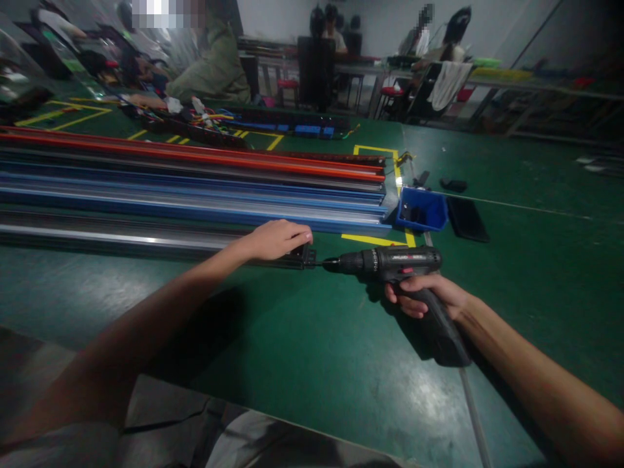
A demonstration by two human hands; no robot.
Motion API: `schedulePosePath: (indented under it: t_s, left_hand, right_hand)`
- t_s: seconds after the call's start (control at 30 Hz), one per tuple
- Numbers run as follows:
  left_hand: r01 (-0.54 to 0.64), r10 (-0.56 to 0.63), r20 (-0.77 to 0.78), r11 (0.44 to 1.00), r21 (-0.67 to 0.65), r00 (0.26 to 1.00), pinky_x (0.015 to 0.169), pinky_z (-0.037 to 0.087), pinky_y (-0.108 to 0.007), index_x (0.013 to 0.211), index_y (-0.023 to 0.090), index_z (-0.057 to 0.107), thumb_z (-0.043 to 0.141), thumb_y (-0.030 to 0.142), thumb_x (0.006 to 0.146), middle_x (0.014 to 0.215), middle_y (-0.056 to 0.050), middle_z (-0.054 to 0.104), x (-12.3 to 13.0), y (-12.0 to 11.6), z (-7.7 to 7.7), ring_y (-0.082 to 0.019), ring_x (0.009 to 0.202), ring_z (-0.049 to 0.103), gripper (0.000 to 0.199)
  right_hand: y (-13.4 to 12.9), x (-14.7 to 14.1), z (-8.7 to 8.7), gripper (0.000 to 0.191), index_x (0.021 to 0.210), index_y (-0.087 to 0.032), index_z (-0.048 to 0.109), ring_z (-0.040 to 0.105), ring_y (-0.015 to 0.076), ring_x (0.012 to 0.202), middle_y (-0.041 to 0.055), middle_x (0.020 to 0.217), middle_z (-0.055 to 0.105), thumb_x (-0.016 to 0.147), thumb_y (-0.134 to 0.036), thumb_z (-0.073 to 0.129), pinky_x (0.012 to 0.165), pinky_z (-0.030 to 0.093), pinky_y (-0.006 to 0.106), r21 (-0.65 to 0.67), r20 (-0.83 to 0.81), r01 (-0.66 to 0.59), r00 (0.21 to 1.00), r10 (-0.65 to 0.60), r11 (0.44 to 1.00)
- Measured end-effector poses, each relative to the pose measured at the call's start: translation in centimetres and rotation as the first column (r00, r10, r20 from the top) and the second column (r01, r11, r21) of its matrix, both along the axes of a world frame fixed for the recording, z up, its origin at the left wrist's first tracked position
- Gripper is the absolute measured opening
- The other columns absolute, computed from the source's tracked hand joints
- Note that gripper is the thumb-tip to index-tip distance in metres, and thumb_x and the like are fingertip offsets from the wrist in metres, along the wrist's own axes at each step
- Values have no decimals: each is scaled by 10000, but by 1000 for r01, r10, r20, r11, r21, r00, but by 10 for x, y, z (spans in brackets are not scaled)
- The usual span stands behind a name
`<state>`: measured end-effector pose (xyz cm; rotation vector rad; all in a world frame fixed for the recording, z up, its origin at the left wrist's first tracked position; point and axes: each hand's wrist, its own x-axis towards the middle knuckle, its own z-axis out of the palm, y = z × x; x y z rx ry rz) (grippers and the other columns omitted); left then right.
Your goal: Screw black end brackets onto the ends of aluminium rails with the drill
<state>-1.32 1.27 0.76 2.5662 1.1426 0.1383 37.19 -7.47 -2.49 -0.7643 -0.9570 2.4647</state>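
My right hand (pixel 424 296) is wrapped round the handle of a black power drill (pixel 400 260), which points left. The drill's bit meets the end cap (pixel 308 257) of a black and silver rail (pixel 146 240), or comes very close to it. My left hand (pixel 280 239) lies over the right end of that rail, its fingers closed on the end by the cap. What is under the palm is hidden. Behind the rail lie blue rails (pixel 195 201) and red rails (pixel 219 156), side by side.
A blue bin (pixel 423 209) with small dark parts stands right of the rails, beside a black flat object (pixel 467 219). Wiring (pixel 205 117) lies at the back of the green table (pixel 302 338). A cord runs from the drill. People sit in the background.
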Motion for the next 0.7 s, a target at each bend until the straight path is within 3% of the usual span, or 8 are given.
schedulePosePath:
  t_s: [0.7]
  left_hand:
    - [8, -8, 9, 1000, -7, 1000, 792, 436, -302, 1134, 270, 719, 285, 562, 1079, 1101, -20, 773, -1, 0, 0, -208, 951, 689, 526]
  right_hand:
    - [0, 1, -2, 180, 966, -39, 760, 475, 48, 474, 36, 706, 647, 939, -207, 702, 525, 549, 178, 15, -10, 20, 1000, -20, 1000]
